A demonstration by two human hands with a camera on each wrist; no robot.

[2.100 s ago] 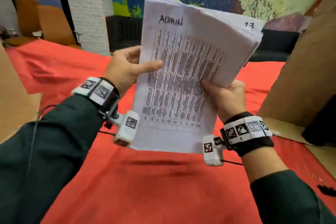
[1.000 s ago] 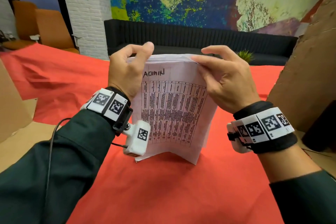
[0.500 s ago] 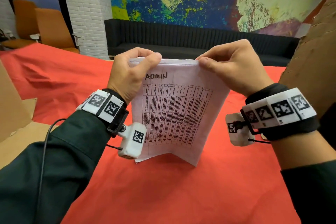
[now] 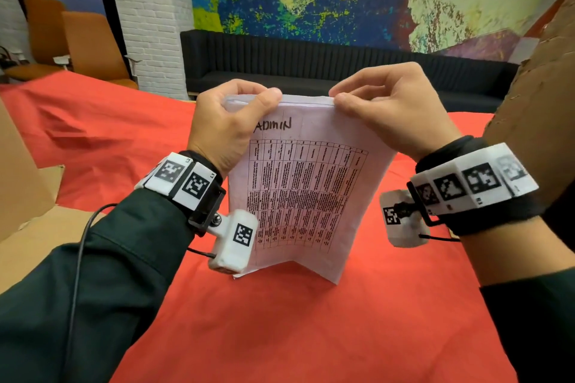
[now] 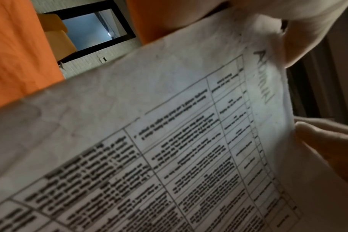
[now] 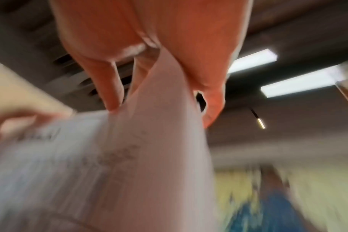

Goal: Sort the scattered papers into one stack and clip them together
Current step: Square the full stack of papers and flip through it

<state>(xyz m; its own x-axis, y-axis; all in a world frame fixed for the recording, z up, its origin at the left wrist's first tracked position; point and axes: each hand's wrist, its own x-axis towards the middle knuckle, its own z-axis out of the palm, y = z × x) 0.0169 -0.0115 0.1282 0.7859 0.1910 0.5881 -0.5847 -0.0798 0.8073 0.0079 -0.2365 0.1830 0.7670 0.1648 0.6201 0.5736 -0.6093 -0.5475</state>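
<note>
A stack of white papers (image 4: 306, 190) stands upright on its bottom edge on the red tablecloth (image 4: 280, 326), bowed, with "ADMIN" handwritten above a printed table on the front sheet. My left hand (image 4: 236, 115) pinches the stack's top left corner. My right hand (image 4: 382, 102) pinches the top right corner, thumb in front. The left wrist view is filled by the printed sheet (image 5: 169, 141). In the blurred right wrist view, my fingers (image 6: 113, 87) grip the paper's (image 6: 129, 157) top edge. No clip is visible.
Brown cardboard (image 4: 18, 171) stands at the left and a tall cardboard panel (image 4: 541, 96) at the right. Beyond the table are a black sofa (image 4: 311, 65), orange chairs (image 4: 84, 40) and a white brick pillar (image 4: 149, 19).
The stack came down from mid-air onto the cloth, standing on its bottom edge. Both hands moved from the sides to the top corners and now pinch there; the right wrist rose slightly.
</note>
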